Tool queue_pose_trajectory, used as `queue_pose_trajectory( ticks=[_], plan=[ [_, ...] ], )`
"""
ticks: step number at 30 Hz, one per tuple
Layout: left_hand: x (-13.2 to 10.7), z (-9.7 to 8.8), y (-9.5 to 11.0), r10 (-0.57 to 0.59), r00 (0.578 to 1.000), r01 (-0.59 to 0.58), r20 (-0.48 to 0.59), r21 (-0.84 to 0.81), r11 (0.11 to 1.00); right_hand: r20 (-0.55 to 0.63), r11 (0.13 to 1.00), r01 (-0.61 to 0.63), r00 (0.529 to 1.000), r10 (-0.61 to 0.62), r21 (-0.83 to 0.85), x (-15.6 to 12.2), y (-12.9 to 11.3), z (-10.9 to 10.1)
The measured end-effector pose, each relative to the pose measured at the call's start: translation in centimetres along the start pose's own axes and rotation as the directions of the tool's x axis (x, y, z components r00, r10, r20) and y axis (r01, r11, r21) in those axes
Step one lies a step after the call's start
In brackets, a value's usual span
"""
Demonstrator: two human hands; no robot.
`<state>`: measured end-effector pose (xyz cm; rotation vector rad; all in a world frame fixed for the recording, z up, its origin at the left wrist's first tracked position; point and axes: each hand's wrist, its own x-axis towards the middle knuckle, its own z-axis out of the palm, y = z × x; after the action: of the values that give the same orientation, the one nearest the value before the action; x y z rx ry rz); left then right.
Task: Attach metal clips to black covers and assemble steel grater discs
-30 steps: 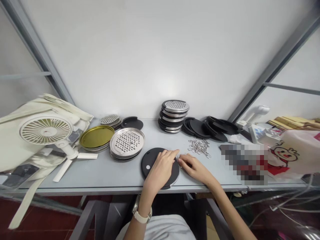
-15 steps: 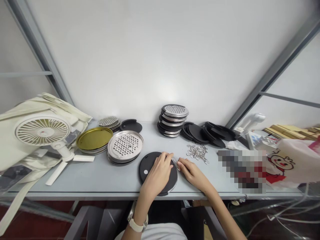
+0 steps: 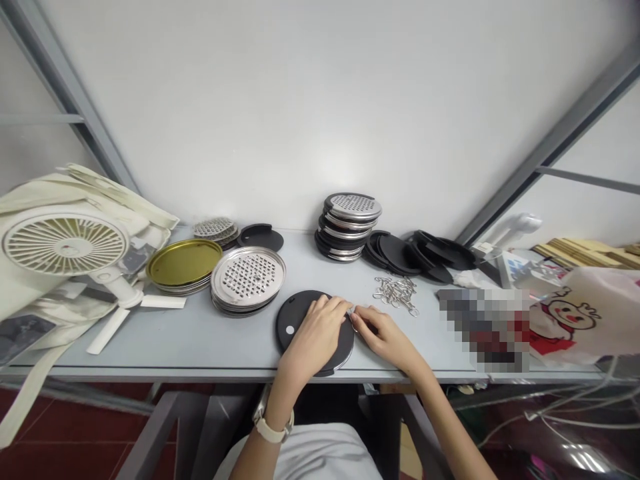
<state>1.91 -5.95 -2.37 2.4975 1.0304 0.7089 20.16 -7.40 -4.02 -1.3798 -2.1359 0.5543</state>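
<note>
A black round disc [image 3: 295, 312] with a white dot and a silvery lower rim lies near the table's front edge. Across its top rests my left hand [image 3: 320, 330], fingers curled toward the right rim and holding the disc. My right hand [image 3: 379, 333] pinches a small metal wire loop [image 3: 352, 311] at that rim, close to the left fingertips. How the loop meets the disc is hidden by fingers. Just beyond my right hand is a loose pile of metal wire loops [image 3: 397, 292].
Left of the disc stand a stack of round grater plates [image 3: 249, 279] and gold-coloured round lids [image 3: 185, 262]. Behind are a tall stack of black-rimmed graters [image 3: 351, 230] and several black covers [image 3: 397, 255]. A white fan [image 3: 67, 245] stands left, a printed bag [image 3: 595, 313] right.
My view has shifted slightly, so the table sits higher in it. The right fingers have come closer to the disc's rim and the left fingertips; the left hand still rests on the disc.
</note>
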Motion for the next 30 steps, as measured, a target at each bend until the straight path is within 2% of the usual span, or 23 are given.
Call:
queue_pose_trajectory(
  ticks=[24,30],
  plan=[
    [-0.19,0.38,-0.19,-0.043,0.999,0.043,0.003,-0.045,0.998,-0.010,1.000,0.000,1.000,0.000,-0.007,-0.07,0.41,0.15],
    [-0.32,0.54,-0.35,-0.063,0.997,0.059,-0.050,-0.080,0.995,-0.009,1.000,0.010,1.000,-0.010,-0.011,0.02,0.25,0.02]
  ],
)
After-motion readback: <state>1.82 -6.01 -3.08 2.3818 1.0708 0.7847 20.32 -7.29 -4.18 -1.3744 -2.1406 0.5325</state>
